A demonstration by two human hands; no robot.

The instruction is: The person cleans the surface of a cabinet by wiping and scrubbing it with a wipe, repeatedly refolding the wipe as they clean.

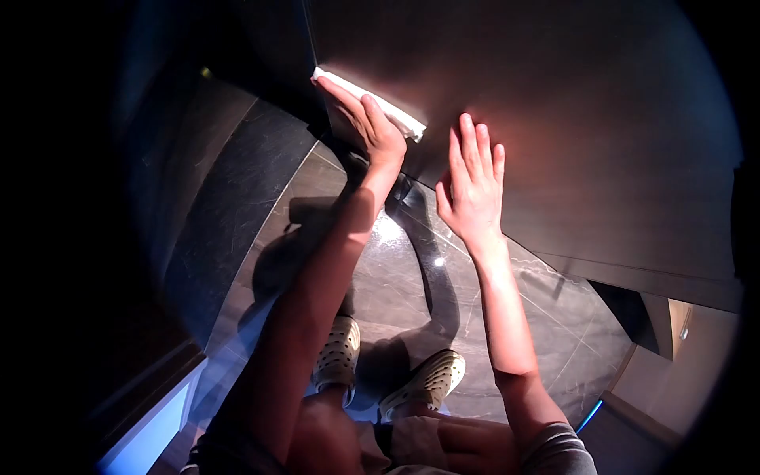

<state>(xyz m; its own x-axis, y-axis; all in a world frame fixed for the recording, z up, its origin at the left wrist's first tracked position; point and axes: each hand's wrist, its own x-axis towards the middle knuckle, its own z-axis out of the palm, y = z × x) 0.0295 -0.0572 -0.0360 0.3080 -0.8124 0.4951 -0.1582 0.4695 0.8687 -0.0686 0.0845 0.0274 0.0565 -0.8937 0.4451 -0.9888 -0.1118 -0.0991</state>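
Observation:
My left hand [368,127] lies along a folded white cloth or paper [376,103], its fingers stretched out and pressing it against the edge of a dark panel [586,150]. Part of the white piece is hidden behind the fingers. To the right, my right hand [476,182] rests with its back to the camera and its fingers extended against the panel's face. Nothing shows in that hand.
Below is a glossy grey tiled floor [546,317] with shadows and bright reflections. Two light perforated shoes [427,382] stand on it. A dark stone-like band [237,174] runs along the left, and a pale corner structure [673,324] is at lower right.

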